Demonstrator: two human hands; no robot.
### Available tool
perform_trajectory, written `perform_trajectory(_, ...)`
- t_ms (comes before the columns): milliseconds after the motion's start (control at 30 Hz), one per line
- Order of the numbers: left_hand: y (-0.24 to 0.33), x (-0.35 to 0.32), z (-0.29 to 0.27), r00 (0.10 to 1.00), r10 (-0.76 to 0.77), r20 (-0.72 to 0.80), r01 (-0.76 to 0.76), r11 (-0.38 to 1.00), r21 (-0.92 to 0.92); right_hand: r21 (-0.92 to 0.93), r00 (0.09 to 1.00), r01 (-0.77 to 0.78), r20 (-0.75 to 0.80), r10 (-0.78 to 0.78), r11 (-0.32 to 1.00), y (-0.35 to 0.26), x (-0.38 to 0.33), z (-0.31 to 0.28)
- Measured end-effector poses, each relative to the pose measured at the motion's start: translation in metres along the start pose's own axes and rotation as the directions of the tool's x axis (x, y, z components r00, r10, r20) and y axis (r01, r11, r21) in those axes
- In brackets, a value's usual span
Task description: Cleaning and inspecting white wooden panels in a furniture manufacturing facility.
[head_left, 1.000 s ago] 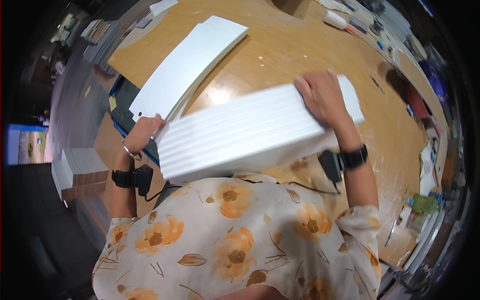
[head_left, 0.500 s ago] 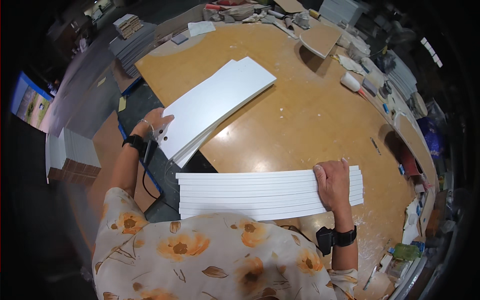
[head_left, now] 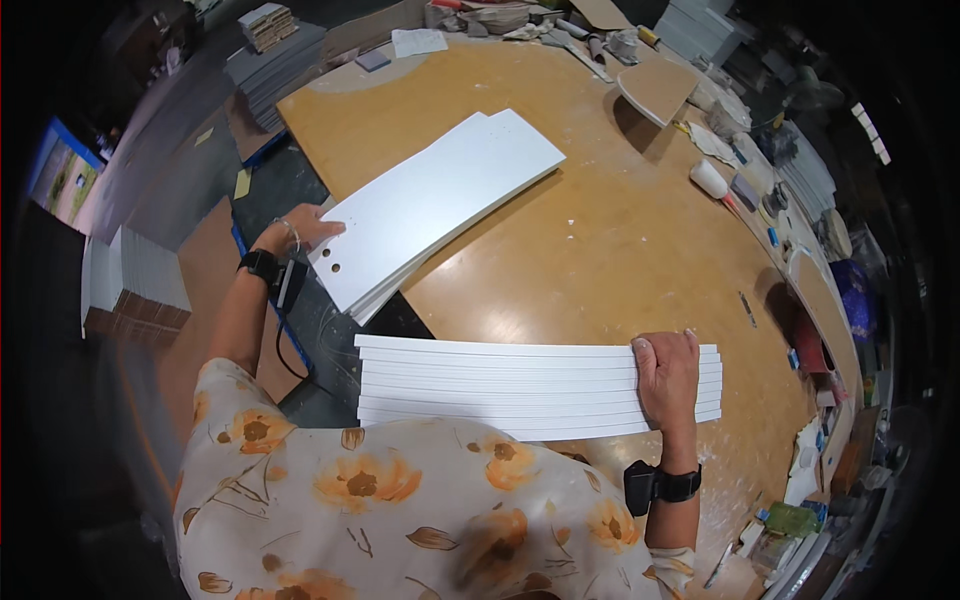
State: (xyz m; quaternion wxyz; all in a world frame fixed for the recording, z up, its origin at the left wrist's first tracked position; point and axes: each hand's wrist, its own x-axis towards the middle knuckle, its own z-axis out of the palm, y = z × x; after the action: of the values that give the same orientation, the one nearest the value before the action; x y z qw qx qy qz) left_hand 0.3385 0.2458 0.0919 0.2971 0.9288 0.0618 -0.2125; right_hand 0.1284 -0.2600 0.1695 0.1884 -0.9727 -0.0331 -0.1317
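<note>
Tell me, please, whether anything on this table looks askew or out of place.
Yes: the white boards at the left hand are stacked unevenly, their corners fanned out of line, and their near end juts past the table.

From the person's head, the left fisheye camera is looking steeply down toward twelve o'clock, viewing the floral shirt (head_left: 420,500) closest at six and framing the left hand (head_left: 308,228) at ten and right hand (head_left: 668,382) at four, nearby.

White sheet (head_left: 420,42) just beside a small grey block (head_left: 373,61)
</note>
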Motion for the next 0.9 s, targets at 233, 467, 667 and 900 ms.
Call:
perform_trajectory(233,-0.004,0.007,-0.002,0.998,-0.041,0.057,0.051,0.981,-0.186,-0.023,1.000,0.011,0.001,-0.011,1.000,0.001,-0.002,0.003)
perform_trajectory(467,-0.013,0.007,-0.010,0.995,-0.055,-0.083,0.032,0.967,-0.253,-0.031,1.000,0.011,0.004,-0.011,0.999,0.000,-0.002,0.002)
perform_trajectory(667,-0.006,-0.010,0.013,0.986,-0.116,-0.123,0.083,0.966,-0.245,-0.040,1.000,0.009,0.008,-0.008,0.999,-0.002,-0.001,0.000)
perform_trajectory(900,-0.002,-0.047,0.074,0.869,-0.101,-0.484,0.071,0.994,-0.079,-0.046,1.000,0.010,0.012,-0.009,0.999,-0.001,0.000,0.001)
